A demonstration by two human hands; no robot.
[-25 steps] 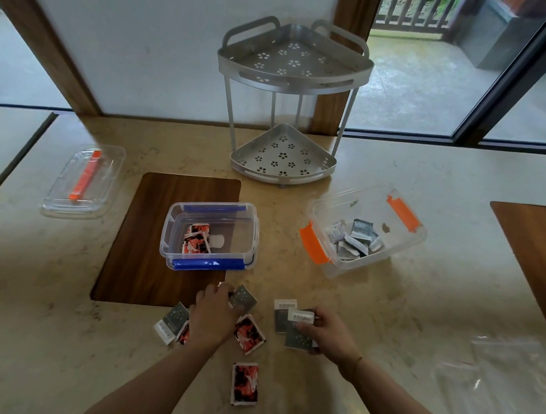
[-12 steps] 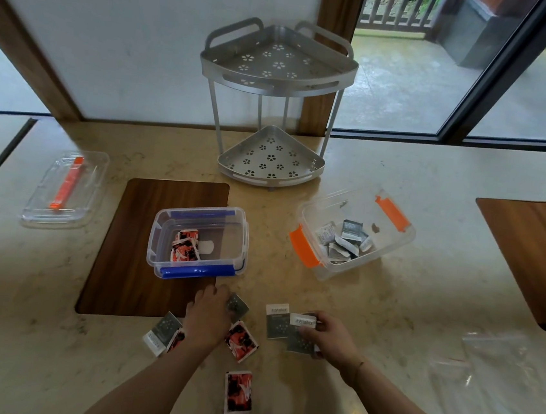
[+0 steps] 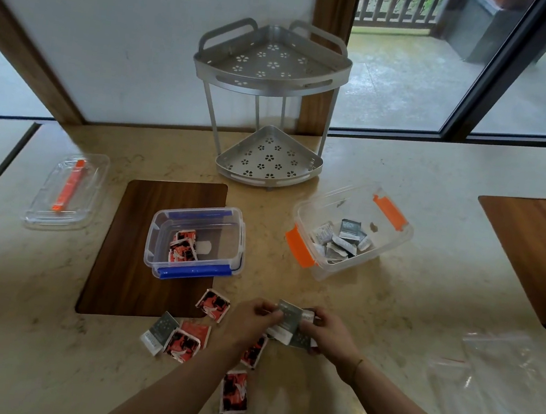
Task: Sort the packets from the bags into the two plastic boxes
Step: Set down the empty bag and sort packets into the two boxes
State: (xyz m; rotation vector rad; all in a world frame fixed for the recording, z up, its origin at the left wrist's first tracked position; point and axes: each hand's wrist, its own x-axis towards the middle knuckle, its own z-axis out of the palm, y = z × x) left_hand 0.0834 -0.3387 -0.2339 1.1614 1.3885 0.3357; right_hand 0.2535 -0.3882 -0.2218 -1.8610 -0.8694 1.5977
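Observation:
My left hand (image 3: pixel 247 322) and my right hand (image 3: pixel 327 335) meet at the table's front centre, both pinching a small stack of grey packets (image 3: pixel 290 321). Red-and-black packets (image 3: pixel 213 305) lie loose on the table to the left of my hands, with one grey packet (image 3: pixel 158 331) among them and another red one (image 3: pixel 234 392) nearer me. The blue-clipped box (image 3: pixel 238 237) on the wooden mat holds red packets. The orange-clipped box (image 3: pixel 393 239) to the right holds grey packets.
A clear lid (image 3: pixel 68 190) with an orange clip lies far left. A metal two-tier corner rack (image 3: pixel 269 105) stands at the back. Empty clear plastic bags (image 3: pixel 501 392) lie at the right front. A second wooden mat (image 3: pixel 536 254) is at the right edge.
My left hand has moved right from the loose packets, carrying a grey packet over to my right hand's packets. The two hands now hold the grey packets together.

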